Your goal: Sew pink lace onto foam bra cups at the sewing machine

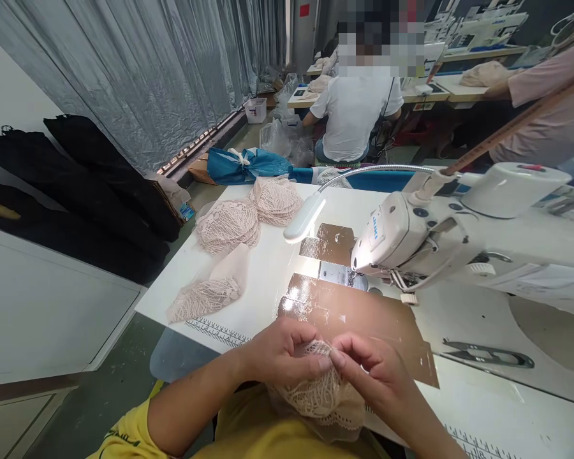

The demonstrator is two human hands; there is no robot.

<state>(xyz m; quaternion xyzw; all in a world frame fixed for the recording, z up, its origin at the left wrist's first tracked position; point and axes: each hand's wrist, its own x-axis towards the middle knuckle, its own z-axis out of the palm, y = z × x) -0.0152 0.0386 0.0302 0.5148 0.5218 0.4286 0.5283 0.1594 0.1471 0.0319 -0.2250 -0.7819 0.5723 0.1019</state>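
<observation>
Left hand (287,354) and right hand (370,366) pinch scalloped lace (316,392), seemingly mesh-backed.

The yellow shirt (249,426) has dark marks (120,440) on one sleeve (138,421).

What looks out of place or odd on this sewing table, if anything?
Only mildly odd: one loose lace piece lies crookedly near the left edge of the table, apart from the two lace stacks beyond it. That may well be deliberate. I see no spill.

My left hand (289,357) hides some lace (313,395) at the near edge of the table (270,271). The sewing machine (507,236) is cut off.
</observation>
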